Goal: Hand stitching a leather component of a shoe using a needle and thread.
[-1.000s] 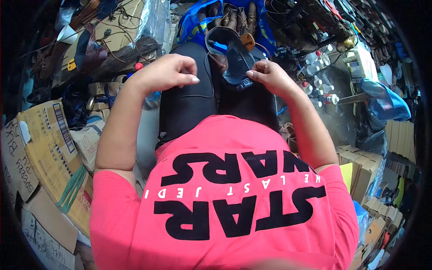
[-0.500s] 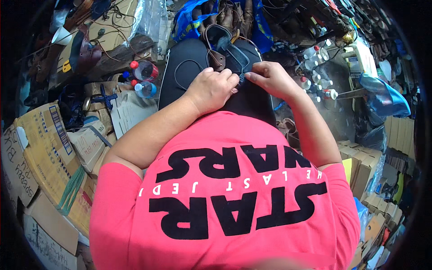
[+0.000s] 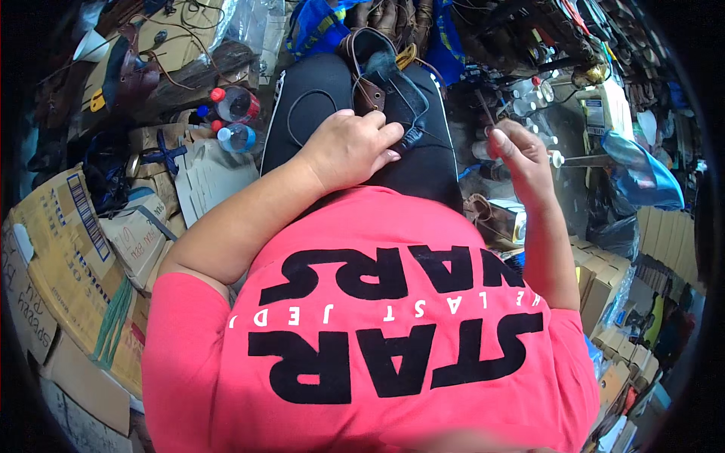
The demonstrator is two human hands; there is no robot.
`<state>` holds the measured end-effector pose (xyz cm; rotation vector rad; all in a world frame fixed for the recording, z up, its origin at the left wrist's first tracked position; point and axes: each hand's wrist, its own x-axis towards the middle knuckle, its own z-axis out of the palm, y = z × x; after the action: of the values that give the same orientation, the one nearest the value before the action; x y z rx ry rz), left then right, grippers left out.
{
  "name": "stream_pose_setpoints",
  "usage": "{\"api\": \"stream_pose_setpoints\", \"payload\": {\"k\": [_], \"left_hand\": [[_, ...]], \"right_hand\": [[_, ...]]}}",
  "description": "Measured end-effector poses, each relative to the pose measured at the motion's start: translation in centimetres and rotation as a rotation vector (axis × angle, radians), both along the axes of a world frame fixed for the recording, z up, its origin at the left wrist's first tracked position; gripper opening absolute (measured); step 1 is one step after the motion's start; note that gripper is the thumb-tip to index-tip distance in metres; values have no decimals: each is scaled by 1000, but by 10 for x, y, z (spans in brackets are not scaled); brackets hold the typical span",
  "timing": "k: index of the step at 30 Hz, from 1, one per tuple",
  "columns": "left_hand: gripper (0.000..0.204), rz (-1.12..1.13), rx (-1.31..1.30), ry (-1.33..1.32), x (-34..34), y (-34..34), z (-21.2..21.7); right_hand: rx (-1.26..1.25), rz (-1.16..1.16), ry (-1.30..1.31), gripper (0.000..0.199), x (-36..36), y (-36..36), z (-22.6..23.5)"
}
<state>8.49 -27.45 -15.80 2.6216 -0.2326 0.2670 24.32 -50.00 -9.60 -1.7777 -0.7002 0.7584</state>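
Across my lap lies a dark leather shoe upper (image 3: 411,98), its dark lining showing and brown eyelet flaps beside it. My left hand (image 3: 351,147) is closed on the upper's near edge, thumb and fingers pinching it. Off to the right, my right hand (image 3: 521,155) is raised clear of the upper with its fingers pinched together. A thin straight piece (image 3: 485,107) sticks up from those fingers; whether it is a needle or thread I cannot tell. A thin dark cord (image 3: 302,94) loops over my left thigh.
A blue bag (image 3: 313,30) with brown shoe forms (image 3: 385,19) stands beyond my knees. Plastic bottles (image 3: 239,138) are on both sides. Cardboard boxes (image 3: 72,241) pile up at the left, more cartons (image 3: 600,275) at the right. Blue plastic (image 3: 642,174) hangs at right.
My right hand has moved away from the shoe upper, out to the right. My left hand stays at the upper's edge, which shows more now.
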Motion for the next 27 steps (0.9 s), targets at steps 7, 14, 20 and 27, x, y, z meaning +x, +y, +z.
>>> {"api": "stream_pose_setpoints", "payload": {"k": [7,14,20,27], "left_hand": [[21,-57,-384,-142,35,33,5],[28,-147,-270,-63,55,43,-12],[23,-131,-331,-18,55,45,-13],[18,-128,-332,6,54,46,-12]], "right_hand": [[-189,191,-408,28,-11,30,-1],[-320,255,-542,24,-11,43,-2],[-393,283,-499,23,-11,50,10],[-409,267,-377,23,-8,56,11]]}}
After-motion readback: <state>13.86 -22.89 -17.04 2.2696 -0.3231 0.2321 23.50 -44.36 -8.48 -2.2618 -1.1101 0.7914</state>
